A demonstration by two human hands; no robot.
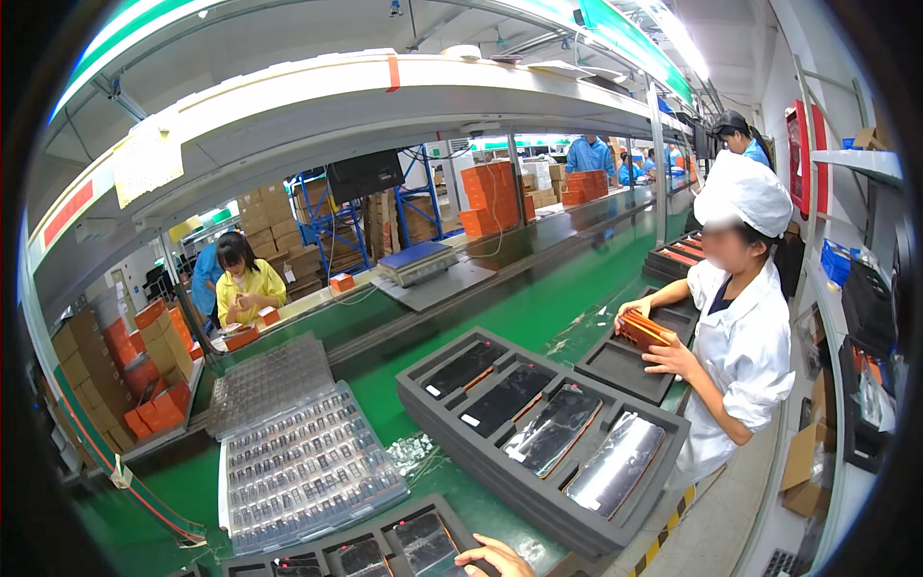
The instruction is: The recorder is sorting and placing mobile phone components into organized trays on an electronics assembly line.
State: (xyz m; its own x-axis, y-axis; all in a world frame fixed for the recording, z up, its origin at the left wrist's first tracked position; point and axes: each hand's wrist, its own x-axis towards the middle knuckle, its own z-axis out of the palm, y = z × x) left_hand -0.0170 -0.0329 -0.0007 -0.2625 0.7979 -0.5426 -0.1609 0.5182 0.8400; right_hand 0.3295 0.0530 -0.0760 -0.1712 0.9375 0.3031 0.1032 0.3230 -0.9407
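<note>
Only one of my hands shows, at the bottom edge: my right hand (pixel 495 558), mostly cut off by the frame. Its fingers point left and lie on the right rim of a dark grey foam tray (pixel 435 510) whose slots hold flat dark devices in clear bags. Whether it grips the rim cannot be made out. My left hand is out of view. Just beyond, a larger grey foam tray (pixel 423 399) lies on the green belt (pixel 577 298) with several bagged flat devices in its slots.
Clear blister trays (pixel 298 462) of small parts are stacked at left. A co-worker in a white coat and cap (pixel 735 327) at right holds an orange item (pixel 642 330) over another foam tray (pixel 615 370). A scale (pixel 415 262) and orange boxes (pixel 490 197) stand behind.
</note>
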